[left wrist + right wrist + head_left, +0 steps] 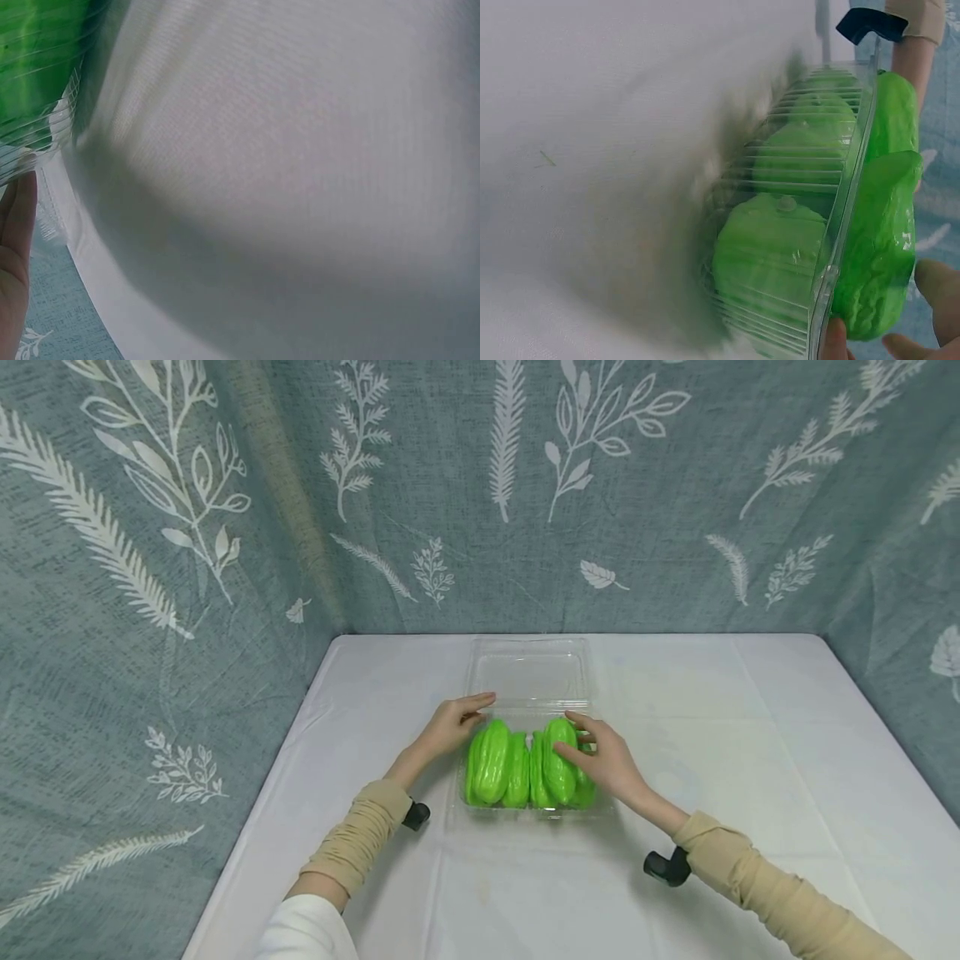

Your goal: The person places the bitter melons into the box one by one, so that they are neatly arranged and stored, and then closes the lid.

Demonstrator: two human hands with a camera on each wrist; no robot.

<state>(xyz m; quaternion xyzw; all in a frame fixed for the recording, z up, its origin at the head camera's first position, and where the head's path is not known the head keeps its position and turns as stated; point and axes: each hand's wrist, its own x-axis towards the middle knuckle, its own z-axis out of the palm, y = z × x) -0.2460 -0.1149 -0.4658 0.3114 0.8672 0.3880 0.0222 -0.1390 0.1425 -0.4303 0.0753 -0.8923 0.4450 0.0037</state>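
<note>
Several glossy, bright green, ridged melon-like pieces lie lengthwise, some stacked on others, in a clear plastic clamshell box whose lid is folded back. Beside the box's far left corner is my left hand, fingers extended; in the left wrist view its fingers reach the ribbed plastic edge. My right hand lies over the right side, thumb by the upper right green piece and fingers spread at its far end. In the right wrist view a fingertip meets the box rim; the other fingers are partly out of frame.
A white cloth covers the table under the box. Behind and at both sides hangs a blue-grey curtain with white leaf prints. Dark cameras are strapped at both wrists, below beige sleeves.
</note>
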